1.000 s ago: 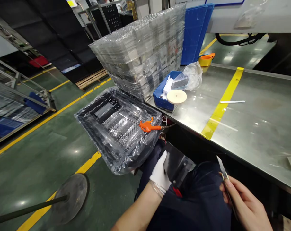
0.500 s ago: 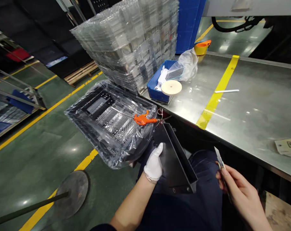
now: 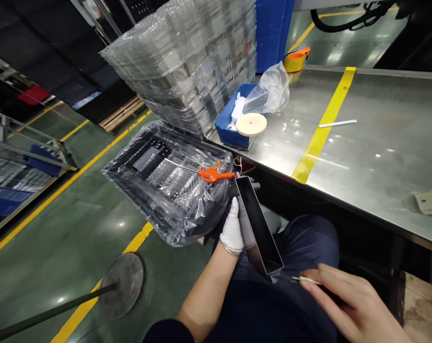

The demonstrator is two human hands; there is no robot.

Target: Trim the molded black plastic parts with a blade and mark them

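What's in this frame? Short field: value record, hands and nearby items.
left hand: gloved left hand grips the side of a black channel over the lap
right hand: bare right hand holds tweezers, tips at the channel's near end
beside left hand: bagged tray with an orange air gun lying on it
table: steel table with yellow tape
on table: stack of clear trays, blue bin, white disc
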